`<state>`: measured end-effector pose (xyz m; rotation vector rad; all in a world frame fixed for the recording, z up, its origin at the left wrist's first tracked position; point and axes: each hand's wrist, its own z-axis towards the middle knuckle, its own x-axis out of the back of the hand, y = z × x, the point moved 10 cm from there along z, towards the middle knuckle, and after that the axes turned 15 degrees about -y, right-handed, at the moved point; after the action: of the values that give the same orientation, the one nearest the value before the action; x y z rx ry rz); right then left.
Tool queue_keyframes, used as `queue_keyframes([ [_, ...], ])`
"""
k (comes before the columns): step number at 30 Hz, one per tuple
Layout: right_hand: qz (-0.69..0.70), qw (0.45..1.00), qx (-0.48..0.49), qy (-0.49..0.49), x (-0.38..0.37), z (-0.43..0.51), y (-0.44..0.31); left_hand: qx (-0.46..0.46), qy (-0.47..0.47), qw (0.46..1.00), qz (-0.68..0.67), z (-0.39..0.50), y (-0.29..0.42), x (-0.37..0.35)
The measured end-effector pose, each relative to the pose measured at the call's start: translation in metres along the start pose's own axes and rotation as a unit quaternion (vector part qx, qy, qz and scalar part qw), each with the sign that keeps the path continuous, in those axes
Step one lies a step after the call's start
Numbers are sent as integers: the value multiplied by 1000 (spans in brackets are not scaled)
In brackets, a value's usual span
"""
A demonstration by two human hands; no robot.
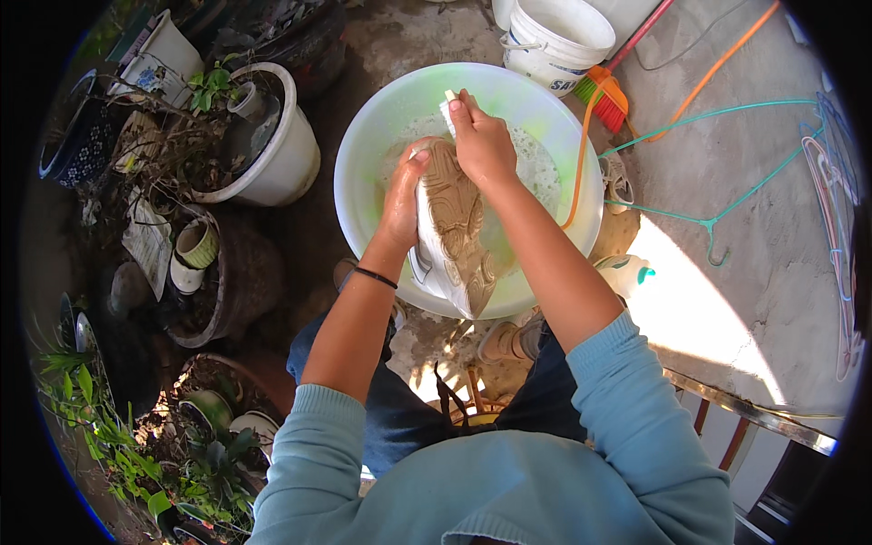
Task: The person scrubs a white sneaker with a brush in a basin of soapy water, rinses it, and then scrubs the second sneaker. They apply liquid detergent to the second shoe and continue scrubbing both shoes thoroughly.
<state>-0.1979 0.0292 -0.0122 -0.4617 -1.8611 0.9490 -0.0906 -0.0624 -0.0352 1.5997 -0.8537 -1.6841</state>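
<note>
A white shoe [449,218] with a patterned, brownish-stained sole is held sole up over a pale plastic basin [361,146]. My left hand [402,204] grips the shoe along its left side, thumb near the sole's far end. In my right hand [485,143] is a small white scrubbing brush [447,117], held beside that same end of the sole. My fingers hide most of the brush, so whether its bristles touch the sole is unclear. Foamy water [535,160] lies in the basin below.
An orange hose [582,157] crosses the basin's right rim. Beyond it stand a white bucket [558,41] and a broom [606,102]. Another shoe [615,180], a white bottle [623,272] and a green hanger [708,221] are at right. Potted plants [272,136] crowd the left.
</note>
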Motion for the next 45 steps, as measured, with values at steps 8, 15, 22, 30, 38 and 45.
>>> queue_keyframes([
  [8, 85, 969, 229, 37, 8, -133, -44, 23, 7, 996, -87, 3, -1, 19],
  [15, -8, 993, 116, 36, -13, -78, -47, 2, 49, 995, -84, -3, -16, 19],
  [22, -29, 990, 136, -14, -28, -121, -55, -19, 142, 988, -63, -10, 12, 49],
  [30, -95, 993, 63, 20, -8, -92, -50, 27, 149, 977, 152, -21, 13, 23],
  [38, -155, 954, 253, 46, -15, -149, -68, 19, 190, 968, 165, -17, 20, 44],
  [45, -88, 988, 101, 71, 3, -89, -65, -24, 146, 979, 142, -21, 22, 6],
])
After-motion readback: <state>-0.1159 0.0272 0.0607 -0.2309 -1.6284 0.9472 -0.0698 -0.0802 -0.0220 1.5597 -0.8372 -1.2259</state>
